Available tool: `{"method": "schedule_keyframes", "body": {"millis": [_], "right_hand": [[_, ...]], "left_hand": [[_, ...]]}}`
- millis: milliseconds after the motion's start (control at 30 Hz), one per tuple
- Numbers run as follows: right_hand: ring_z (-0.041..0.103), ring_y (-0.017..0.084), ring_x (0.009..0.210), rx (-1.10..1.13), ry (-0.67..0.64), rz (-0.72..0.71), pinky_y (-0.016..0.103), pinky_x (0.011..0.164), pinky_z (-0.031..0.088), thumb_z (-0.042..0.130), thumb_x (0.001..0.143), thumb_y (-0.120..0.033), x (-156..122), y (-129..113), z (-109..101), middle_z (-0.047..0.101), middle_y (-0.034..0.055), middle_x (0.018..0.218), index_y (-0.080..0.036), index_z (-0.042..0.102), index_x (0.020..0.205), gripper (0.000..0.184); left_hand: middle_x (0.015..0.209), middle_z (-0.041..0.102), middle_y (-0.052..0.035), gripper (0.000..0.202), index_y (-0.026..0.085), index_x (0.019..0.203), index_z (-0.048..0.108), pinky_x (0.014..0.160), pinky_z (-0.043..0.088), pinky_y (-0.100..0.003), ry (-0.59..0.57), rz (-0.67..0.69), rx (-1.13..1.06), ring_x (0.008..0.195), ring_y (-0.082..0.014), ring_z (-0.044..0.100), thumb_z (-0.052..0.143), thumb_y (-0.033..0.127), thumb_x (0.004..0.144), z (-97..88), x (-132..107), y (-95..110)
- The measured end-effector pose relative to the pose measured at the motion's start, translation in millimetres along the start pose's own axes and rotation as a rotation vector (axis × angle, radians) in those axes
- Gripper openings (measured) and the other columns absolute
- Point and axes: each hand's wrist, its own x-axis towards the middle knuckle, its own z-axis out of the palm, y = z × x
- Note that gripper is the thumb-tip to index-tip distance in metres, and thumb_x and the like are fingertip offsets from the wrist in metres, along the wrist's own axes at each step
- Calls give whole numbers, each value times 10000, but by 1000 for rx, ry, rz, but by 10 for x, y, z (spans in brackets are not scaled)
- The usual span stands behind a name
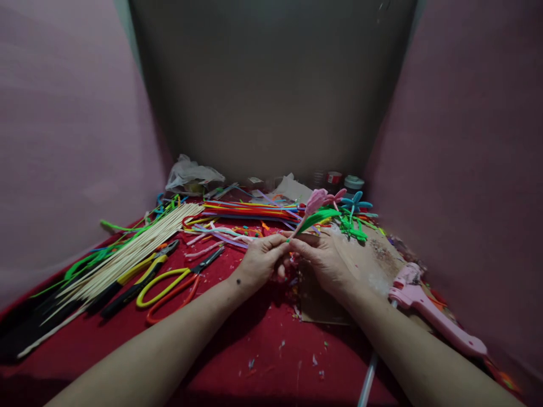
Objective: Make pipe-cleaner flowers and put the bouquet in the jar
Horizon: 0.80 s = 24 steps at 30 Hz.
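Observation:
A pink pipe-cleaner flower (315,202) with a green leaf (319,219) rises above my two hands, its stem leaning to the right. Both hands meet at the lower part of the stem. My left hand (268,255) is closed, with thumb and index finger pinching near the stem's bottom, where a bit of green shows. My right hand (323,258) pinches the stem from the other side, just under the leaf. The fingers partly hide the stem between them. Below the right hand lies a brown cardboard piece (324,308).
Left are wooden skewers (139,254), yellow-black pliers (146,277) and scissors (173,285). Coloured pipe cleaners (250,210) lie behind my hands. A pink glue gun (436,319) with a glue stick lies right. Blue and green pipe-cleaner pieces (355,203) and a plastic bag (193,174) are farther back.

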Motion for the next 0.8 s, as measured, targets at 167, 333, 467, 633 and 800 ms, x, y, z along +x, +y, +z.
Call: {"method": "schedule_keyframes", "body": {"millis": [167, 333, 467, 633, 800], "right_hand": [[520, 128, 588, 42, -66, 32, 274, 590, 411, 574, 778, -299, -6, 24, -27, 588, 6, 610, -155, 670, 821, 179], [523, 135, 645, 43, -15, 52, 270, 614, 403, 609, 741, -280, 31, 73, -68, 597, 8, 672, -178, 688, 848, 167], [530, 138, 674, 65, -35, 69, 283, 666, 406, 625, 734, -268, 28, 39, -52, 613, 8, 707, -195, 691, 910, 202], [531, 135, 682, 63, -18, 45, 288, 698, 403, 651, 698, -235, -4, -10, -20, 628, 6, 714, -188, 689, 753, 82], [534, 151, 686, -33, 88, 10, 291, 665, 418, 659, 679, -281, -2, 1, -21, 624, 10, 703, -193, 683, 717, 99]], "left_hand": [[483, 536, 40, 266, 121, 732, 569, 288, 315, -159, -136, -123, -290, 282, -45, 412, 588, 384, 771, -17, 24, -15], [435, 452, 77, 214, 129, 770, 549, 281, 288, -135, -260, -206, -525, 255, -10, 270, 572, 340, 800, -61, 35, -79], [444, 432, 77, 173, 124, 757, 560, 277, 235, -108, -364, -246, -615, 267, 7, 203, 567, 289, 809, -114, 39, -74], [425, 412, 75, 182, 113, 756, 582, 289, 197, -111, -409, -258, -590, 269, 8, 189, 577, 289, 800, -131, 36, -40], [497, 470, 57, 224, 116, 787, 592, 332, 252, -141, -264, -189, -361, 316, -8, 302, 578, 340, 787, -68, 24, 6]]}}
